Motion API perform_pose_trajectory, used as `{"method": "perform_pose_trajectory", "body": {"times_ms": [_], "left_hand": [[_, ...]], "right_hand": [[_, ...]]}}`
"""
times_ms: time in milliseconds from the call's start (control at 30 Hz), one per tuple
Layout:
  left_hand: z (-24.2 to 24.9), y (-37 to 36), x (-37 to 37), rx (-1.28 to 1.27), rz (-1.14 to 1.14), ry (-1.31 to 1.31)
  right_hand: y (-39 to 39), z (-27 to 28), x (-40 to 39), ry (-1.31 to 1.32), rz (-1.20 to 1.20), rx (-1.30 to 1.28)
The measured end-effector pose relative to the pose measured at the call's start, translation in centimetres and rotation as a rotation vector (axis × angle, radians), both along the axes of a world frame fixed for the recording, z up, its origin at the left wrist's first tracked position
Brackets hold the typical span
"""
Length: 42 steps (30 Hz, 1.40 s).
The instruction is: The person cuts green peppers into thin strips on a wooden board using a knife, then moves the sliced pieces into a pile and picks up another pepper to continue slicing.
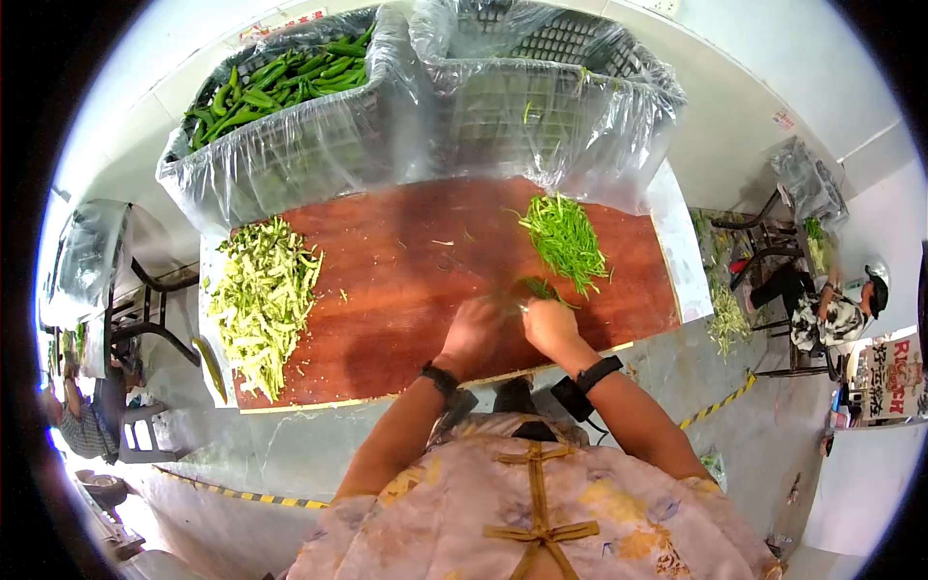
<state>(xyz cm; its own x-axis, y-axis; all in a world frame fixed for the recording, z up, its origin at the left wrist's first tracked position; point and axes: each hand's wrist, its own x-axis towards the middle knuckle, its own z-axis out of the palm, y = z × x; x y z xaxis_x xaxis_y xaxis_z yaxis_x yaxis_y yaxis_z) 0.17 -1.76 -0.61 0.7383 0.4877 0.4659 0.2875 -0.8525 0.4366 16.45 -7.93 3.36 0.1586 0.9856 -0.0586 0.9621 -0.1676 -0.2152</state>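
Over the near part of the red-brown board (406,290), my left hand (474,333) is smeared by motion, its fingers blurred. Close beside it, my right hand (553,329) is closed, with a small bright glint at its fingertips; I cannot tell what it grips. A dark green piece (541,287) shows just beyond the right knuckles. Farther right lies a heap of thin green strips (565,242). At the board's left end spreads a larger heap of pale and green cut pieces (261,309).
Behind the board stand two plastic-lined crates: the left crate (290,159) holds green chili peppers (280,82), the right crate (561,116) a few bits. A seated person (822,304) is at the right, another person (92,416) at the left. Black-yellow tape (242,493) marks the floor.
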Motion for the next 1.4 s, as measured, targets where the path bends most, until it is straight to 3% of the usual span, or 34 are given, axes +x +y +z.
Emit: {"method": "perform_pose_trajectory", "body": {"times_ms": [133, 567, 933, 1033, 1200, 1300, 1400], "left_hand": [[0.4, -0.3, 0.2, -0.059, 0.030, 0.028], [0.4, -0.2, 0.2, 0.017, 0.061, -0.019], [-0.1, 0.4, 0.2, -0.046, 0.010, 0.004], [0.2, 0.1, 0.0, -0.011, -0.004, -0.103], [-0.5, -0.3, 0.2, -0.078, 0.085, -0.063], [-0.1, -0.4, 0.1, -0.081, 0.089, -0.022], [0.6, -0.2, -0.1, -0.003, 0.080, -0.023]], "right_hand": [[-0.8, 1.0, 1.3, 0.028, -0.111, -0.015], [-5.7, 2.1, 1.0, -0.036, 0.046, -0.046], [2.0, -0.2, -1.6, 0.005, 0.071, 0.008], [3.1, 0.2, -1.3, 0.069, -0.019, -0.005], [-0.2, 1.4, 0.3, 0.054, -0.100, -0.005], [-3.3, 1.6, 0.7, -0.019, 0.040, 0.008], [-4.7, 2.0, 0.6, -0.039, 0.025, -0.057]]}}
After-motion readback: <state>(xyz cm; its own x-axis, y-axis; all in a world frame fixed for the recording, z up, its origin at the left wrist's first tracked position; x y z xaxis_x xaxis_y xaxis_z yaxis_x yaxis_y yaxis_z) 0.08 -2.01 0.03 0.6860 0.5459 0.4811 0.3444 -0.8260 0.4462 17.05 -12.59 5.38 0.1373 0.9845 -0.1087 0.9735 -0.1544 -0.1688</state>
